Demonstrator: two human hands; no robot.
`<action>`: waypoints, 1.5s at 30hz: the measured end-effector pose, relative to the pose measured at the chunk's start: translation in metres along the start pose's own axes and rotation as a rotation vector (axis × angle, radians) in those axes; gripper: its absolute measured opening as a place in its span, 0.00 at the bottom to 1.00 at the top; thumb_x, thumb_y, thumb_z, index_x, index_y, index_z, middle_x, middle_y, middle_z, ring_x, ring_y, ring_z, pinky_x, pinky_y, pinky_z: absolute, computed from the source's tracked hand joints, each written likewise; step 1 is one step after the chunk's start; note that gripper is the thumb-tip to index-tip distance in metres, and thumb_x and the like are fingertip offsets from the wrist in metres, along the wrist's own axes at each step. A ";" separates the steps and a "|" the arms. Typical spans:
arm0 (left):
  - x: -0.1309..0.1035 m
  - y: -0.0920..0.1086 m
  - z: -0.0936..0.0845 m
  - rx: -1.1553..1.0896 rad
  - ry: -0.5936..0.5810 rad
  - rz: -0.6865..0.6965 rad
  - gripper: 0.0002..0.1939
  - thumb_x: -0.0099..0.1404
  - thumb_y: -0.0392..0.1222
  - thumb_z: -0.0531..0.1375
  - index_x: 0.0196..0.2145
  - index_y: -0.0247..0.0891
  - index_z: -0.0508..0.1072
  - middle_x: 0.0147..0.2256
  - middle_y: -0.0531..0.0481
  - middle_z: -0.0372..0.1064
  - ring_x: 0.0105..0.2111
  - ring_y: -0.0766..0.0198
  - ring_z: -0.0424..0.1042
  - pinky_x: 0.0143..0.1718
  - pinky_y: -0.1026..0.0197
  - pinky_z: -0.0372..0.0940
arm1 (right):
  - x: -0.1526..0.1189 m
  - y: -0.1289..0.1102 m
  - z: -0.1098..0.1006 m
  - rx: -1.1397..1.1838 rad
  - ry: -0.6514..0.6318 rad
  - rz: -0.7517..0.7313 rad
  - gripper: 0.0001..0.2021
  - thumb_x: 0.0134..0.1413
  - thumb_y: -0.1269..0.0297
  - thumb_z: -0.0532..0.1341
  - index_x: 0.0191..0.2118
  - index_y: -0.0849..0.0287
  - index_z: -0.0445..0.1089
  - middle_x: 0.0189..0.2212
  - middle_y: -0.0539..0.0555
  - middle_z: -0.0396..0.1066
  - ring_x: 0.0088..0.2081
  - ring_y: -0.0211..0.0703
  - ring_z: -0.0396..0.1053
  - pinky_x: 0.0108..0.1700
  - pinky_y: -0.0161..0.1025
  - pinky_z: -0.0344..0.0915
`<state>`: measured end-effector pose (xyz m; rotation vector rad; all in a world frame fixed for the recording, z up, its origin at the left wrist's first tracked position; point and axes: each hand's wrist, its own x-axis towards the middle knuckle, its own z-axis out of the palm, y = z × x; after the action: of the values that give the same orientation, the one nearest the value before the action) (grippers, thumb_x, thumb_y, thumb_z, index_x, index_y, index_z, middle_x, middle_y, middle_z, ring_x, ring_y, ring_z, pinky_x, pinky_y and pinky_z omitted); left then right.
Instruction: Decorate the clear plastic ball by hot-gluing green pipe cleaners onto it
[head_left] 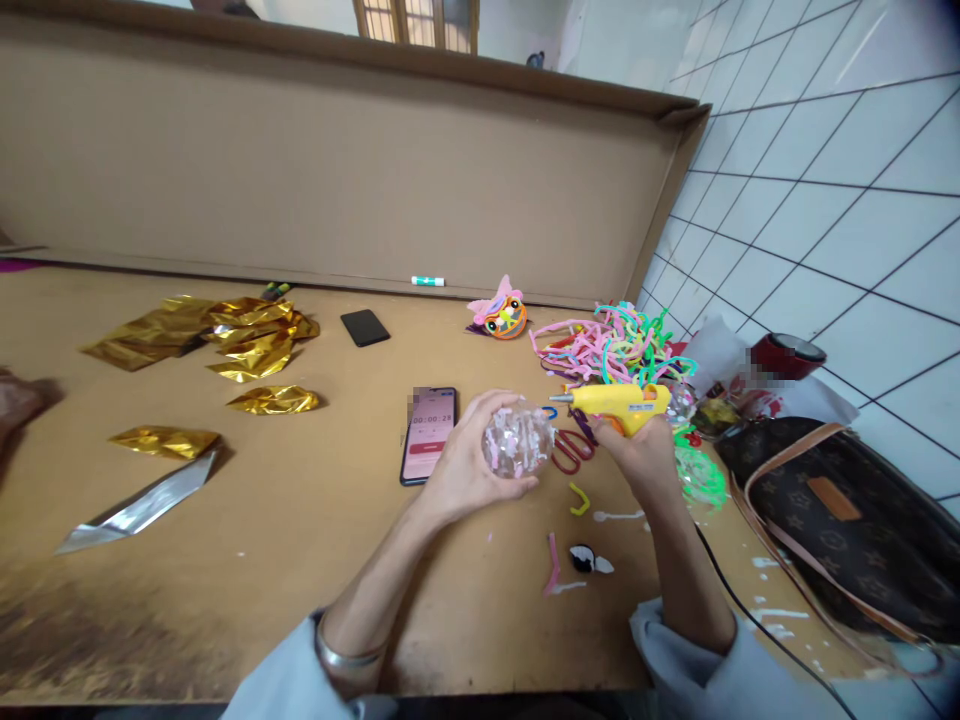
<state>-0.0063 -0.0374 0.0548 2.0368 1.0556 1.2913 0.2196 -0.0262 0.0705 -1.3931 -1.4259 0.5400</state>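
My left hand [472, 455] is wrapped round a clear plastic ball [516, 440] with pink and white bits on it. In my right hand [637, 450] is a yellow hot glue gun [619, 402], its nozzle pointing left, just above and to the right of the ball. Red-handled scissors [574, 452] lie under and between the two hands. Nearer to me are a short yellow curved piece [578, 499], a pink bent strip [553, 562] and a small black-and-white piece [589, 560]. A phone showing a timer [429, 437] lies beside my left hand.
Gold foil pieces [255, 335] and a silver strip [146, 505] lie at left. A black phone [365, 328], a decorated face ball [504, 312] and a pile of coloured fuzzy strips [615, 345] sit farther back. A brown handbag [825, 510] stands at right; a cardboard panel [337, 170] closes the back.
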 end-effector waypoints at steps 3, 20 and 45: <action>0.000 0.000 -0.002 0.013 0.032 -0.004 0.41 0.44 0.39 0.72 0.55 0.42 0.62 0.56 0.42 0.63 0.57 0.49 0.65 0.60 0.44 0.60 | 0.005 0.006 -0.001 0.027 -0.033 0.009 0.17 0.48 0.55 0.63 0.41 0.60 0.75 0.39 0.58 0.79 0.40 0.51 0.76 0.44 0.45 0.71; 0.000 0.001 0.003 -0.049 0.161 -0.050 0.41 0.44 0.39 0.73 0.55 0.41 0.63 0.56 0.43 0.64 0.56 0.50 0.66 0.61 0.46 0.60 | 0.005 0.037 0.010 -0.899 -0.343 0.167 0.21 0.56 0.47 0.60 0.34 0.64 0.74 0.33 0.64 0.76 0.38 0.55 0.73 0.34 0.40 0.61; -0.005 -0.003 0.016 -0.084 0.077 -0.052 0.40 0.44 0.43 0.70 0.55 0.40 0.63 0.55 0.41 0.65 0.55 0.48 0.67 0.58 0.44 0.62 | -0.049 -0.018 0.059 0.588 -0.323 0.213 0.55 0.27 0.59 0.76 0.64 0.51 0.50 0.63 0.61 0.54 0.59 0.57 0.64 0.60 0.54 0.63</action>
<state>0.0057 -0.0401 0.0431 1.8989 1.0634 1.3734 0.1505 -0.0558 0.0468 -1.0086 -1.2232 1.2562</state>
